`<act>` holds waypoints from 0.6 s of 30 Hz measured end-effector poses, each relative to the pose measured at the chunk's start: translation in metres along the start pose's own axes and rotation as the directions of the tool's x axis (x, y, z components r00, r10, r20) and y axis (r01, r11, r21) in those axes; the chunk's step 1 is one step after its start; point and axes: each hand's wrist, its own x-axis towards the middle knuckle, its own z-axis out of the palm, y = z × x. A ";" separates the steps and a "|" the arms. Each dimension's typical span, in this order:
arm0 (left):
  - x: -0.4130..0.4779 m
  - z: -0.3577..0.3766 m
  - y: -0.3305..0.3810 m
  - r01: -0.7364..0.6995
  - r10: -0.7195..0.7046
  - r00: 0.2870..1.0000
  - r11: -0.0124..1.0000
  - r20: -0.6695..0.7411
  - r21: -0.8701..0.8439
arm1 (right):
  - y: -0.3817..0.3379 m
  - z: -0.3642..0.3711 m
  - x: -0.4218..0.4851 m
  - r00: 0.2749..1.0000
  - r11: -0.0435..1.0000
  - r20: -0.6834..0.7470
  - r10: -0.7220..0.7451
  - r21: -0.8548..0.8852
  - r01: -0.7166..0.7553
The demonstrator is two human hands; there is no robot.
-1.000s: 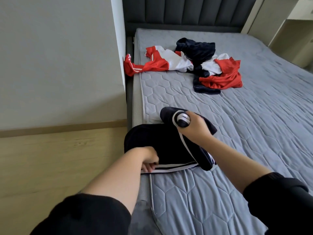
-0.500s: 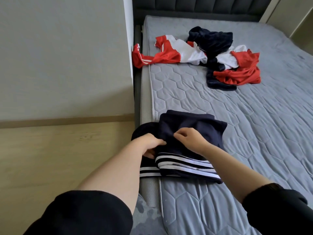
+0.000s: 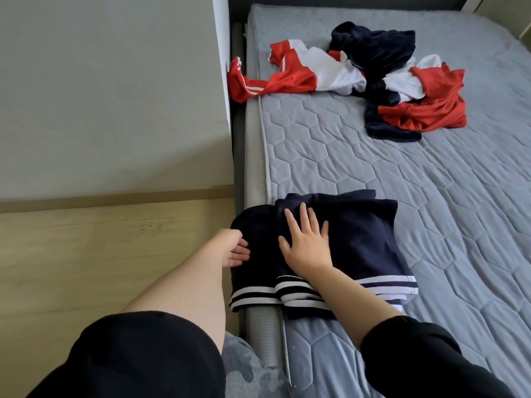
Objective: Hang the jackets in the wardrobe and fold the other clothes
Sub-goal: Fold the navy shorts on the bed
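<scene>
- Navy garment [image 3: 359, 242] with white stripes is seen folded at the near left corner of a grey quilted mattress [image 3: 373, 168].
- Its striped hems point toward the person, and its plain dark end points up the bed, away from the camera.
- Its long axis appears to run from near to far, roughly along the mattress edge and tilted slightly to the right at the near end.
- Two layers are visible: the upper fold lies on the mattress, while a lower part bulges out over the left side of the bed.
- The right hand [image 3: 307, 245] is laid flat on the upper fold, palm down, with its fingers straight and spread; nothing is gripped.
- The left hand [image 3: 234, 248] is placed against the overhanging left part of the garment, its fingers touching the dark fabric; whether any cloth is pinched cannot be told.
- Both forearms are bare below black sleeves.
- Farther up the bed, well apart from the folded piece, a loose heap of clothes is seen: a red and white garment [image 3: 290, 73] hanging partly over the left edge, a dark crumpled garment [image 3: 376, 47], and a red garment [image 3: 431, 104].
- A grey wall and a wood-grain surface are seen to the left of the bed.
</scene>
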 end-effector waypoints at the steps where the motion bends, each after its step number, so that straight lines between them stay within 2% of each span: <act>1: 0.003 -0.004 -0.004 0.039 -0.039 0.998 0.999 -0.047 -0.002 | 0.000 0.005 0.000 1.000 1.000 -0.006 -0.006 -0.026 0.006; 3: 0.008 -0.008 -0.008 0.096 -0.087 0.991 0.992 -0.103 0.087 | 0.001 0.012 0.000 1.000 0.998 -0.019 -0.008 -0.059 0.007; 4: 0.012 -0.007 -0.005 0.058 -0.042 0.993 0.989 -0.115 0.135 | 0.002 0.015 0.001 1.000 0.997 -0.024 -0.009 -0.072 0.008; 6: 0.024 -0.002 0.005 -0.167 0.189 0.971 0.974 -0.146 0.151 | 0.002 0.018 0.003 1.000 0.996 -0.027 -0.012 -0.093 0.010; 8: 0.030 0.004 0.016 -0.383 0.419 0.894 0.898 -0.157 0.216 | 0.002 0.020 0.003 1.000 0.994 -0.021 -0.013 -0.107 0.011; 9: 0.033 0.007 0.018 -0.431 0.483 0.864 0.854 -0.138 0.292 | 0.002 0.021 0.003 1.000 0.994 -0.020 -0.013 -0.111 0.011; 13: 0.044 -0.005 0.020 -0.424 0.496 0.866 0.798 -0.067 0.428 | 0.002 0.023 0.006 1.000 0.992 -0.004 -0.010 -0.126 0.009; 15: 0.044 -0.020 0.023 -0.386 0.498 0.867 0.708 -0.031 0.592 | 0.001 0.024 0.008 0.999 0.991 0.032 -0.006 -0.135 0.011; 18: 0.038 -0.045 0.021 -0.239 0.416 0.909 0.551 -0.015 0.800 | 0.001 0.023 0.010 0.997 0.988 0.074 -0.004 -0.155 0.015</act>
